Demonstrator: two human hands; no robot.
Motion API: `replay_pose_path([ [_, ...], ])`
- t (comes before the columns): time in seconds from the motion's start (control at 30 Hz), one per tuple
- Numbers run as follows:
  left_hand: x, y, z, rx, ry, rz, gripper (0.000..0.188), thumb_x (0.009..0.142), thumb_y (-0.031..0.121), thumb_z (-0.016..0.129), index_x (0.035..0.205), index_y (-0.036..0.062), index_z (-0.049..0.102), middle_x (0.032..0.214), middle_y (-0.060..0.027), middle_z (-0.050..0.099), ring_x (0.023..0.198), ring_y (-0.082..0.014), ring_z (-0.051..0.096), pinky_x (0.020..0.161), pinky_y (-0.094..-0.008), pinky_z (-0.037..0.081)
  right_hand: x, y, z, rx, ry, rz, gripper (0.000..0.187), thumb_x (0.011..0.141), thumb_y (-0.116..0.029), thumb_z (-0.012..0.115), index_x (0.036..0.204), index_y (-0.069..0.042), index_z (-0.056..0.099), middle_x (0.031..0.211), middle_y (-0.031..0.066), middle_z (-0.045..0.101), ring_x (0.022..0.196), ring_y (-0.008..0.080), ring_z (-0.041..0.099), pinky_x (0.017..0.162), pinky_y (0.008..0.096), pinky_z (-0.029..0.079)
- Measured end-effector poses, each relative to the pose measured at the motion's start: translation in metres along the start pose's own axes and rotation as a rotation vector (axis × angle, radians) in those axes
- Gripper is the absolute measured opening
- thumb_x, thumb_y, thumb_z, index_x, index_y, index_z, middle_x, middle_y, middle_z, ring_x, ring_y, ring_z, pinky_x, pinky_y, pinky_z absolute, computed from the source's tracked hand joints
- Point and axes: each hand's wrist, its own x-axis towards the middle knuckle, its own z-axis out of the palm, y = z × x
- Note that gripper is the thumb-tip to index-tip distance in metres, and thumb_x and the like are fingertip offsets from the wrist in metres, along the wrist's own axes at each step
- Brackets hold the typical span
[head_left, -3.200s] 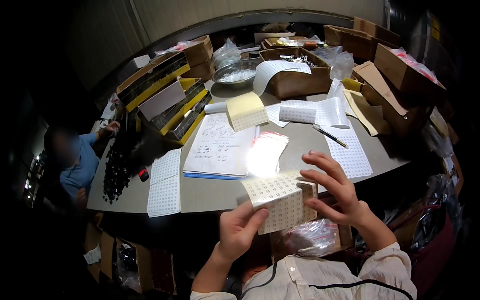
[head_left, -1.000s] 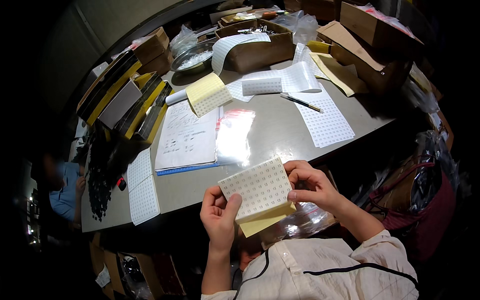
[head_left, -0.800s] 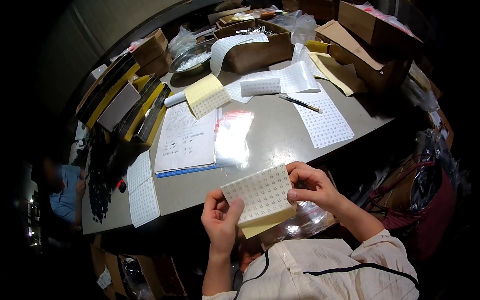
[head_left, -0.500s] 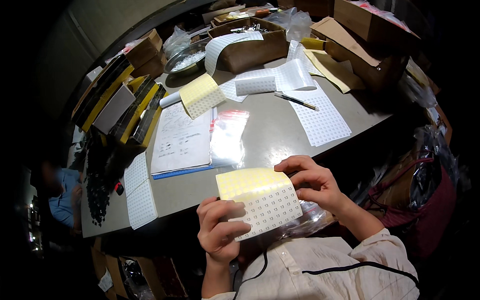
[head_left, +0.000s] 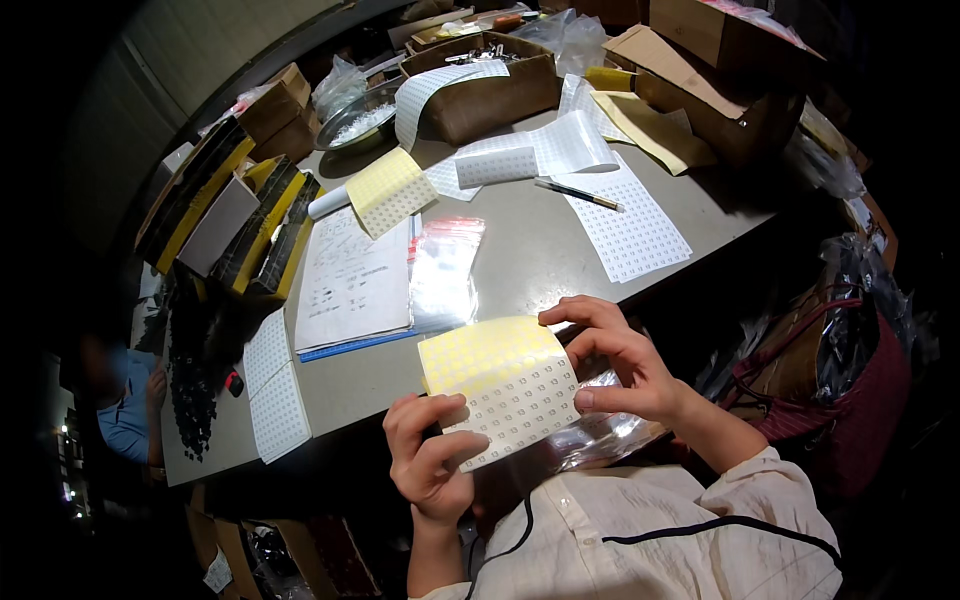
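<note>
Between my hands is a sticker sheet, tilted up in front of my body near the table's front edge. Its upper part is yellowish with pale round spots; rows of small white printed stickers fill the lower part. My left hand grips its lower left side, thumb on the front. At the right edge my right hand is closed on the sheet between thumb and fingers. Beyond it on the table lie clear zip bags with red tops and a stack of written papers on a blue board.
More sticker sheets and a pen lie farther back. A partly used yellow-backed roll rests on the papers. Boxes and a metal bowl stand at the back. Small black pieces cover the left end, near another person.
My hands and the sheet have shifted slightly left and up in view, while the whole scene has also slid a little left. Both hands keep their hold.
</note>
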Motion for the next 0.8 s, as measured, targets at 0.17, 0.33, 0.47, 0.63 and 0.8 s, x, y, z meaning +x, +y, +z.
replay_pose_path([
  [0.17, 0.002, 0.005, 0.002, -0.011, 0.030, -0.011, 0.031, 0.056, -0.003, 0.059, 0.079, 0.0099, 0.074, 0.110, -0.0121, 0.073, 0.105, -0.0305, 0.063, 0.104, -0.0503, 0.044, 0.000, 0.002, 0.001, -0.050, 0.045, -0.017, 0.022, 0.082, -0.015, 0.074, 0.101, -0.004, 0.073, 0.141, 0.0156, 0.061, 0.140, 0.0319, 0.045, 0.117, 0.0451, 0.036],
  [0.33, 0.003, 0.003, -0.005, -0.039, 0.054, -0.018, 0.015, 0.074, 0.005, 0.075, 0.087, 0.0071, 0.069, 0.102, -0.0123, 0.075, 0.092, -0.0242, 0.067, 0.109, -0.0497, 0.041, -0.006, 0.005, -0.005, -0.195, 0.239, -0.020, 0.010, 0.092, -0.009, 0.072, 0.100, -0.002, 0.074, 0.110, 0.0121, 0.075, 0.107, 0.0265, 0.069, 0.104, 0.0393, 0.047],
  [0.47, -0.007, -0.007, -0.016, -0.184, 0.106, -0.091, 0.015, 0.084, 0.006, 0.073, 0.097, 0.0027, 0.066, 0.095, -0.0132, 0.075, 0.090, -0.0232, 0.069, 0.104, -0.0475, 0.046, -0.034, 0.013, -0.033, -0.750, 0.376, -0.024, 0.007, 0.092, -0.008, 0.072, 0.097, -0.003, 0.073, 0.096, 0.0113, 0.074, 0.096, 0.0310, 0.069, 0.097, 0.0423, 0.050],
  [0.63, -0.021, -0.004, -0.017, -0.448, 0.193, -0.424, 0.013, 0.090, -0.008, 0.069, 0.101, -0.0021, 0.068, 0.097, -0.0120, 0.075, 0.088, -0.0171, 0.070, 0.085, -0.0304, 0.056, -0.079, 0.039, -0.045, -0.840, 0.326, 0.392, 0.029, 0.097, -0.025, 0.070, 0.109, 0.001, 0.068, 0.098, 0.0204, 0.073, 0.099, 0.0425, 0.069, 0.087, 0.0470, 0.054],
  [0.8, -0.025, -0.018, -0.014, -0.526, 0.170, -0.546, 0.011, 0.095, -0.004, 0.071, 0.106, -0.0044, 0.068, 0.096, -0.0051, 0.073, 0.084, -0.0071, 0.065, 0.078, -0.0221, 0.053, -0.082, 0.038, -0.030, -0.821, 0.185, 0.525, 0.031, 0.096, -0.025, 0.066, 0.115, -0.001, 0.060, 0.093, 0.0267, 0.071, 0.087, 0.0471, 0.069, 0.077, 0.0546, 0.055],
])
